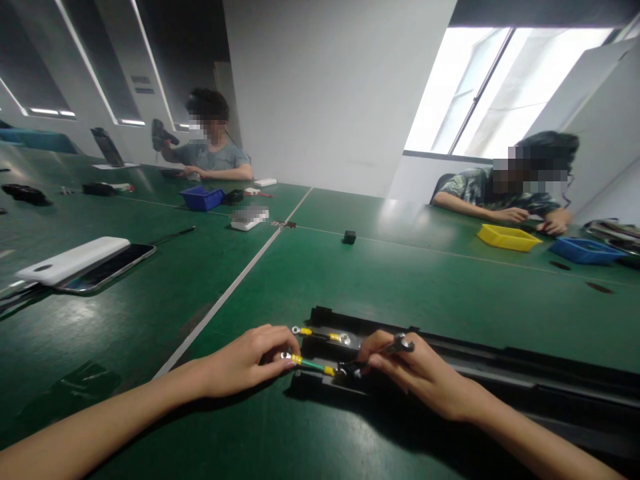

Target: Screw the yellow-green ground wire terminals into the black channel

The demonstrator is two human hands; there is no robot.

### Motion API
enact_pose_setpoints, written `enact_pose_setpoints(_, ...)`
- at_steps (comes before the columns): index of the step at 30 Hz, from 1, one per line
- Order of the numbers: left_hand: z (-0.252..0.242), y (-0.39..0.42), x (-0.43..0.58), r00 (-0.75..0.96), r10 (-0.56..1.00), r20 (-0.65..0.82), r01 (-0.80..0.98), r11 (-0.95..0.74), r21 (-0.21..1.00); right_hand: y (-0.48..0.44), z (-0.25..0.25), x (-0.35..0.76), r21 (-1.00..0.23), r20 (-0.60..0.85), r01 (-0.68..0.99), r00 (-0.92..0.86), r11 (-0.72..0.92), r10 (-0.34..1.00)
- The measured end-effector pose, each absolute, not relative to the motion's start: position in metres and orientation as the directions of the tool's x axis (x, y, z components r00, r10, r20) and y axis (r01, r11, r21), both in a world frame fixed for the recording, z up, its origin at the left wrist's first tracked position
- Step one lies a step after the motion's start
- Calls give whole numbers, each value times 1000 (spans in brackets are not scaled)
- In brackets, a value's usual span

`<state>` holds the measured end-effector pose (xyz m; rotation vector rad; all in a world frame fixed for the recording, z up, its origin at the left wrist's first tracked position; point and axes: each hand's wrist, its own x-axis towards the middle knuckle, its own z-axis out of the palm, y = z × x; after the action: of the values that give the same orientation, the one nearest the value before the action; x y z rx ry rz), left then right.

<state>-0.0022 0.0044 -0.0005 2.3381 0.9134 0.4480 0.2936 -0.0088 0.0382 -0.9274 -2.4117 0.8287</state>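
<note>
My right hand (423,377) is closed around a metal wrench (401,344), one end of which sticks out above my fingers. Its other end points down toward a ring terminal on the black metal channel (340,395). From that terminal runs a short green cable (314,365) with yellow crimped ends. My left hand (253,357) pinches the cable's free ring end, which juts past the channel's left edge. Behind it lies a second short cable (320,335), dark with yellow ends, its right ring seated on the channel. The fastener under the wrench is mostly hidden.
The channel lies on a green table (280,280) and runs off to the right. A phone (107,270) and white power bank (75,259) lie left. Across sit two people near a blue bin (201,199), a yellow bin (507,238) and another blue bin (585,251).
</note>
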Motion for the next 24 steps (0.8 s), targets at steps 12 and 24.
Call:
enact_pose_setpoints(12,-1,4,-3,714,693,97,497,-600,627,-9,38,295,-649,152,474,-685,594,712)
enact_pose_setpoints(24,-3,4,-4,714,692,109,492,-606,625,-9,39,294,-652,157,463,-692,600,705)
